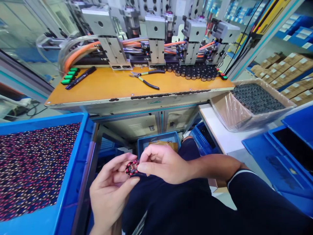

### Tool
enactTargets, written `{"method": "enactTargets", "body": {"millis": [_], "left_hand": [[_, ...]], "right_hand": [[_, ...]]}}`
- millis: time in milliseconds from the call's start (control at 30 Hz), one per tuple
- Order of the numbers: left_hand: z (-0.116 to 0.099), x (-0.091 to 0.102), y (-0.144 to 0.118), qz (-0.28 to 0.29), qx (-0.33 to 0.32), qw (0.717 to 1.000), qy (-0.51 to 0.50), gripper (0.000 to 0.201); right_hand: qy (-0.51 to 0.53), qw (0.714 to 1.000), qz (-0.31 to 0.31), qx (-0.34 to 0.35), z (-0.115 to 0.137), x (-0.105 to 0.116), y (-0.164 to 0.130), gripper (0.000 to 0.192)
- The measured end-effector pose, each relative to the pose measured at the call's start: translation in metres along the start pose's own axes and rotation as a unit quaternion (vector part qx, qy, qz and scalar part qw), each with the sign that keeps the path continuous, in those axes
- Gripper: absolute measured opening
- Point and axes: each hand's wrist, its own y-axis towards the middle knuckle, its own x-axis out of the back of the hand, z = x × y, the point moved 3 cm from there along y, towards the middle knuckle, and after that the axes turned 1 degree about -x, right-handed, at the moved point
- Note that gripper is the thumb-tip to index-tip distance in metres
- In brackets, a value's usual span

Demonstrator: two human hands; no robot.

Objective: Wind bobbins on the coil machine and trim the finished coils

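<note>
Small ring, black with red segments (128, 169), is held before navy clothing (171, 199), between both hands, likely for a steady, clear view. Its left side is cradled by the left hand (109, 184), palm turned inward, fingers half curled, thumb just below; its right edge is pinched by the right hand (166, 164), thumb and forefinger nearly closed. Similar pieces (36, 169) are massed in a blue plastic tray (73, 176) at left, presumably for easy reach
</note>
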Motion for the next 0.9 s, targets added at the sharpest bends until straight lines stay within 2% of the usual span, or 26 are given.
{"method": "enactTargets", "body": {"millis": [100,233,333,433,533,667,900], "left_hand": [[0.008,0.0,0.001,-0.022,0.021,0.999,-0.021,0.036],[0.006,0.001,0.001,-0.029,0.025,0.999,-0.031,0.029],[-0.001,0.004,0.001,-0.007,0.012,1.0,-0.023,0.025],[-0.009,0.004,0.001,0.028,-0.024,0.999,0.039,0.025],[-0.013,0.002,0.0,0.073,-0.049,0.993,0.08,0.026],[-0.013,0.003,-0.002,0.108,-0.04,0.99,0.082,0.03],[-0.017,0.004,0.001,0.132,-0.023,0.989,0.062,0.024]], "right_hand": [[0.015,1.0,-0.016,0.006,-0.004,-0.001,-0.001,0.042],[-0.01,0.999,-0.03,-0.019,-0.008,0.007,-0.006,0.043],[-0.036,0.998,-0.016,-0.039,-0.004,0.016,-0.008,0.045],[-0.062,0.998,-0.002,-0.022,0.006,0.022,-0.005,0.047],[-0.103,0.994,0.039,-0.012,0.013,0.021,-0.002,0.046],[-0.135,0.988,0.08,-0.01,0.013,0.018,0.002,0.038],[-0.149,0.981,0.114,-0.059,0.021,0.022,0.004,0.029]]}}
